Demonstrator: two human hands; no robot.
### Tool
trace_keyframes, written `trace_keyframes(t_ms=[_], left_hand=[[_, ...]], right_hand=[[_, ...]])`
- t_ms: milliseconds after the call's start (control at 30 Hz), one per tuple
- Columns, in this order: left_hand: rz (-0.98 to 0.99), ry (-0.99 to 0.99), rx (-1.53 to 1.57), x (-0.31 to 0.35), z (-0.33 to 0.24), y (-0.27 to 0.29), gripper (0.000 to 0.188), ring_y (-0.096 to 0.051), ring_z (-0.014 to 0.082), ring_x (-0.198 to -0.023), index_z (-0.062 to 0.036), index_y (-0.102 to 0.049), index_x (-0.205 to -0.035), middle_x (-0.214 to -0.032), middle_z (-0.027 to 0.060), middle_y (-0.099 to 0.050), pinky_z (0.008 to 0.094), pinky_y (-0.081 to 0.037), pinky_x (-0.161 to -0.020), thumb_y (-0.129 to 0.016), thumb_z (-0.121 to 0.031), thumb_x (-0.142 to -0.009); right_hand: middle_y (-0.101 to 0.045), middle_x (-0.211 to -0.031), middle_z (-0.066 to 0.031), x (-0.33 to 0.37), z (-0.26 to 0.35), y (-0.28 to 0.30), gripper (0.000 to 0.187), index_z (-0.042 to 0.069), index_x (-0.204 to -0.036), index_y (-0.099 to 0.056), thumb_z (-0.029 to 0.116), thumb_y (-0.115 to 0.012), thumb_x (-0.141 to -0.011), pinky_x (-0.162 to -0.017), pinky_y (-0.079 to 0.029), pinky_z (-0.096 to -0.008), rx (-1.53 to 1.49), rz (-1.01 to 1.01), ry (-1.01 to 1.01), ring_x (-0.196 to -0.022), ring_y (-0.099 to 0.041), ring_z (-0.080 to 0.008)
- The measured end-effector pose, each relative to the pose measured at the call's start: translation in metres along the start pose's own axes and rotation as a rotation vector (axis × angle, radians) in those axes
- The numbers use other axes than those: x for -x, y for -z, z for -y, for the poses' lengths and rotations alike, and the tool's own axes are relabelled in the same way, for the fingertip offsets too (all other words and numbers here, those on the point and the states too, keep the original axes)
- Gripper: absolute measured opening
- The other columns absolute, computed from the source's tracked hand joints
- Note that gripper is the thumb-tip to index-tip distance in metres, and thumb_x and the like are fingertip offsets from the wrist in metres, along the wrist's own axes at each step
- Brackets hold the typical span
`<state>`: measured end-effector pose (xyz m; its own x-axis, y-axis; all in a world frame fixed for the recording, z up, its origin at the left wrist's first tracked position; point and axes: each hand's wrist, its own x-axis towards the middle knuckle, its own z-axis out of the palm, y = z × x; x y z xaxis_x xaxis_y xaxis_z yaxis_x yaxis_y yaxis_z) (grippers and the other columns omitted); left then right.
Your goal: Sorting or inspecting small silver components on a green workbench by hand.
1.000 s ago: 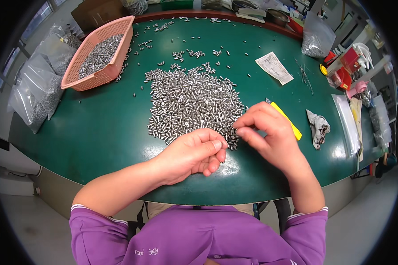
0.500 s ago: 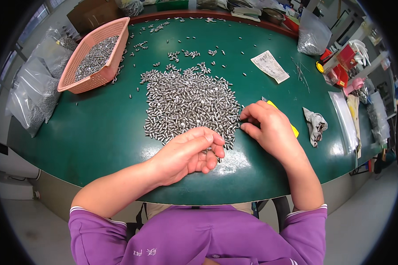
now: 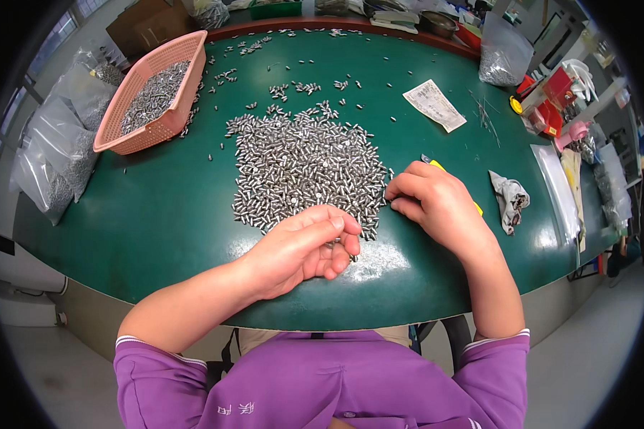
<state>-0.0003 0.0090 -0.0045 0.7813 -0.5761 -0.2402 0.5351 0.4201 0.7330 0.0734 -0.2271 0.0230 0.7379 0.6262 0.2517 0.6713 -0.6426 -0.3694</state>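
Note:
A wide pile of small, shiny, bullet-shaped metal parts (image 3: 304, 168) lies on the green tabletop. Against its near edge, palm turned partly up, rests my left hand (image 3: 308, 247). Its fingers are curled in, and a small metal part (image 3: 353, 258) shows at the fingertips; what else lies in the palm is hidden. At the pile's right edge, my right hand (image 3: 433, 204) has thumb and forefinger pinched together on what looks like one small metal part, mostly covered by the fingertips. A yellow-handled cutter (image 3: 436, 165) lies partly hidden behind that hand.
On the left, a pink basket (image 3: 182, 107) holds more metal parts, beside filled clear bags (image 3: 61, 157). Loose parts are scattered toward the far edge. A paper slip (image 3: 434, 105), thin wires (image 3: 485, 114), a crumpled cloth (image 3: 509, 202) and another filled bag (image 3: 504, 53) are on the right.
My right hand has shifted very slightly to the left along the pile's edge, still pinched. The left hand stays almost where it was, fingers curled.

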Motion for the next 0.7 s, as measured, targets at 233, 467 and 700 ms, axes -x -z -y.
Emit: trace_keyframes(t_ms=[233,467,700], left_hand=[[-0.009,0.02,-0.012,0.001,-0.002,0.0,0.022,-0.057,0.0092,-0.074,-0.0042,-0.052,-0.112,-0.096,0.0048,-0.058,0.024,-0.049,-0.066,-0.045,-0.022,-0.101],[-0.06,0.072,-0.084,0.001,-0.002,-0.007,0.017,-0.057,0.0086,-0.072,-0.0048,-0.05,-0.109,-0.093,0.0044,-0.058,0.0224,-0.047,-0.062,-0.051,-0.018,-0.098],[-0.051,0.075,-0.114,0.001,-0.001,-0.006,0.016,-0.056,0.0069,-0.07,-0.0058,-0.051,-0.107,-0.09,0.0019,-0.059,0.0222,-0.047,-0.062,-0.053,-0.019,-0.098]], right_hand=[[-0.058,-0.083,-0.0081,-0.004,0.012,0.003,0.013,0.006,-0.084,-0.062,0.012,-0.07,-0.075,-0.071,-0.048,-0.0384,-0.04,-0.005,0.104,-0.082,-0.06,-0.028],[-0.06,-0.083,-0.0046,-0.003,0.032,-0.008,0.016,0.007,-0.084,-0.065,0.011,-0.075,-0.073,-0.07,-0.049,-0.034,-0.288,-0.057,0.285,-0.081,-0.06,-0.0225],[-0.061,-0.082,-0.0048,-0.002,0.031,-0.006,0.013,0.008,-0.087,-0.066,0.009,-0.072,-0.075,-0.069,-0.05,-0.0353,-0.386,-0.093,0.253,-0.079,-0.061,-0.0238]])
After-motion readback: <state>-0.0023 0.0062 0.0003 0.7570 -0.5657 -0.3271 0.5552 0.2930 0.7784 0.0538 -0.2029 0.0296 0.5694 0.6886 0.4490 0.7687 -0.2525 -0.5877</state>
